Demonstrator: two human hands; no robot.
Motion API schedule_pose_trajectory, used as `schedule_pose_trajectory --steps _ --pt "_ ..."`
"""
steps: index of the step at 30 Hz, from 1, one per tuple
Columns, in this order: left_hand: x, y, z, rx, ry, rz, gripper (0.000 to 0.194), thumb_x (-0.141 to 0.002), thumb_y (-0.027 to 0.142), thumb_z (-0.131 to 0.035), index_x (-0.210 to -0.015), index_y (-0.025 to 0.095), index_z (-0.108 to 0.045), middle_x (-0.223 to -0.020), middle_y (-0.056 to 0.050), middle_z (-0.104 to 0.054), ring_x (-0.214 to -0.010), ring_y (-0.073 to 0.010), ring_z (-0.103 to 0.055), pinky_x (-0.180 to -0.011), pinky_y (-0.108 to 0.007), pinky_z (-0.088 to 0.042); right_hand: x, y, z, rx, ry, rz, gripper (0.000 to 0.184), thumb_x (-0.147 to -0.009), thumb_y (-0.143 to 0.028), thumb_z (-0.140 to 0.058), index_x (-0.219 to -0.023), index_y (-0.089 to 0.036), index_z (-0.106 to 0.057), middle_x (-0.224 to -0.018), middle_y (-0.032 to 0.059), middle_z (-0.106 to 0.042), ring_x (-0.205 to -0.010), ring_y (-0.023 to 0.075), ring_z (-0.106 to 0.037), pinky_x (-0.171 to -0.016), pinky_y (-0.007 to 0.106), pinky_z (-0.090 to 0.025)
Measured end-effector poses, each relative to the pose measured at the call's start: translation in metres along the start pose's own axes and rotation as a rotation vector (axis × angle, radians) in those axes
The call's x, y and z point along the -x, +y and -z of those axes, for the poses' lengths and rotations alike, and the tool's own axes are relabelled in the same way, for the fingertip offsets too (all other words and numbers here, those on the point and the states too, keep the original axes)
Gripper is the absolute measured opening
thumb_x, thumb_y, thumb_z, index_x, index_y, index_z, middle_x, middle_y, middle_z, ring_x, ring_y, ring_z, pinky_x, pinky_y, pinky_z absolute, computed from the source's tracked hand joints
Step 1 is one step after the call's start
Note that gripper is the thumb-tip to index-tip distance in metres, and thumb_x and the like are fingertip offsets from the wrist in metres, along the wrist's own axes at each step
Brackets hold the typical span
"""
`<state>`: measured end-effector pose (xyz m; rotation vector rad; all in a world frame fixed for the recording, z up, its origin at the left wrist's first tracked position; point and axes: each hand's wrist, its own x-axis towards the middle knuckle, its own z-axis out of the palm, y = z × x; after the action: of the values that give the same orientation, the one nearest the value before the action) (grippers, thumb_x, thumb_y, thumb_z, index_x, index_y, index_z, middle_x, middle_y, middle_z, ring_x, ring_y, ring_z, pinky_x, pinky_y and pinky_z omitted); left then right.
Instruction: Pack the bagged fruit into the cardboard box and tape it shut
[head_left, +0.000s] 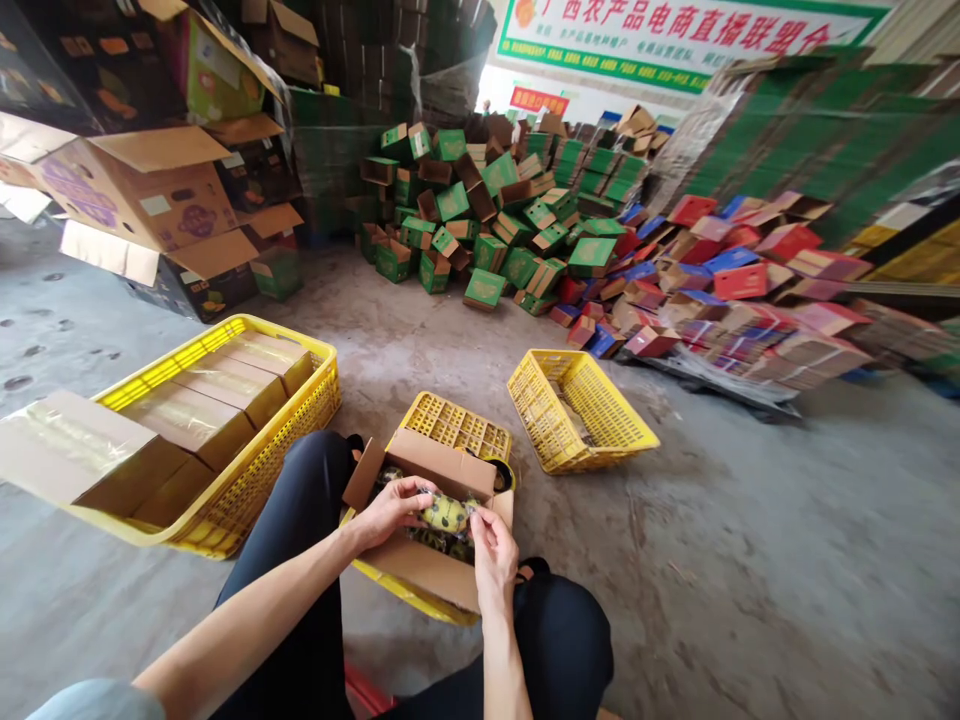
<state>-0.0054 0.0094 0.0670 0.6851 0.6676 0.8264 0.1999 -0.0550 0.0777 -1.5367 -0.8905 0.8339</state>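
Observation:
A yellow-green packet with dark round spots [445, 514], in shiny clear wrap, is stretched between my two hands above an open cardboard box [431, 563]. My left hand [394, 508] pinches its left end. At the right end, the fingers of my right hand [492, 545] are closed on the wrap. Similar wrapped, dark-looking pieces lie inside the box, partly hidden by my hands and the packet. The box has its flaps folded out and rests on a yellow plastic crate [459, 428] between my knees. What is inside the wrap I cannot make out.
On the left, a yellow crate [300, 405] holds several taped cardboard boxes [199, 415]. Another yellow crate [600, 440] stands at the right with something brownish inside. A tape roll [504, 474] is by the open box. Green cartons [484, 288] and red-blue cartons [739, 280] are heaped behind.

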Motion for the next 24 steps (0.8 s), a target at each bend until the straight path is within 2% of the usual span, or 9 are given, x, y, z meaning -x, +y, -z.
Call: schedule_pose_trajectory --steps 3,5,11,16,19,22,24 --pt "-0.003 -0.003 0.000 0.043 0.032 0.019 0.047 -0.070 0.041 -0.095 -0.105 0.014 -0.077 -0.100 -0.009 -0.071 -0.083 -0.0172 -0.068 -0.073 -0.029 -0.061 0.000 0.007 -0.002 -0.080 0.029 -0.054 0.057 -0.070 -0.070 -0.081 -0.092 -0.018 -0.079 -0.095 0.0116 -0.082 -0.091 0.0308 -0.077 -0.081 0.038 -0.062" --pt "-0.005 -0.004 -0.001 0.040 0.054 0.034 0.053 -0.071 0.043 -0.094 -0.112 0.014 -0.078 -0.100 -0.010 -0.072 -0.083 -0.0179 -0.068 -0.072 -0.030 -0.061 0.000 0.013 -0.003 -0.119 0.047 -0.072 0.056 -0.069 -0.069 -0.082 -0.093 -0.018 -0.079 -0.095 0.0107 -0.082 -0.092 0.0307 -0.076 -0.080 0.037 -0.061" --pt "-0.005 -0.003 -0.002 -0.070 0.053 0.042 0.069 -0.078 0.057 -0.086 -0.132 0.014 -0.073 -0.112 -0.015 -0.076 -0.102 -0.0266 -0.070 -0.080 -0.035 -0.061 -0.003 0.024 -0.003 -0.157 0.079 -0.060 0.051 -0.071 -0.064 -0.083 -0.095 -0.019 -0.079 -0.098 0.0107 -0.082 -0.096 0.0317 -0.077 -0.086 0.040 -0.061" --pt "-0.003 -0.002 0.002 -0.110 0.050 0.048 0.073 -0.082 0.064 -0.080 -0.138 0.018 -0.070 -0.132 -0.018 -0.071 -0.120 -0.0316 -0.067 -0.090 -0.038 -0.060 -0.003 0.018 0.001 -0.102 0.088 0.002 0.049 -0.075 -0.064 -0.080 -0.094 -0.018 -0.078 -0.096 0.0113 -0.081 -0.093 0.0306 -0.077 -0.087 0.040 -0.062" --pt "-0.001 -0.002 0.006 -0.096 0.072 0.146 0.085 -0.080 0.071 -0.077 -0.149 0.024 -0.059 -0.143 -0.020 -0.065 -0.116 -0.0327 -0.072 -0.092 -0.041 -0.060 -0.002 0.009 0.006 -0.060 0.062 0.049 0.047 -0.080 -0.062 -0.077 -0.098 -0.019 -0.078 -0.099 0.0115 -0.081 -0.094 0.0298 -0.077 -0.087 0.039 -0.062" --pt "-0.001 0.000 0.008 -0.049 0.032 0.252 0.095 -0.081 0.077 -0.071 -0.157 0.024 -0.047 -0.131 -0.023 -0.071 -0.102 -0.0321 -0.077 -0.087 -0.042 -0.061 0.001 0.002 0.007 -0.042 -0.032 0.121 0.041 -0.086 -0.057 -0.075 -0.101 -0.020 -0.079 -0.106 0.0121 -0.080 -0.100 0.0295 -0.076 -0.091 0.040 -0.062" --pt "-0.002 0.002 0.008 0.004 0.014 0.289 0.092 -0.083 0.079 -0.066 -0.150 0.017 -0.051 -0.117 -0.022 -0.076 -0.098 -0.0309 -0.078 -0.085 -0.038 -0.061 0.003 0.000 0.005 -0.032 -0.127 0.199 0.035 -0.089 -0.054 -0.073 -0.099 -0.021 -0.081 -0.110 0.0125 -0.080 -0.108 0.0302 -0.074 -0.095 0.041 -0.062"
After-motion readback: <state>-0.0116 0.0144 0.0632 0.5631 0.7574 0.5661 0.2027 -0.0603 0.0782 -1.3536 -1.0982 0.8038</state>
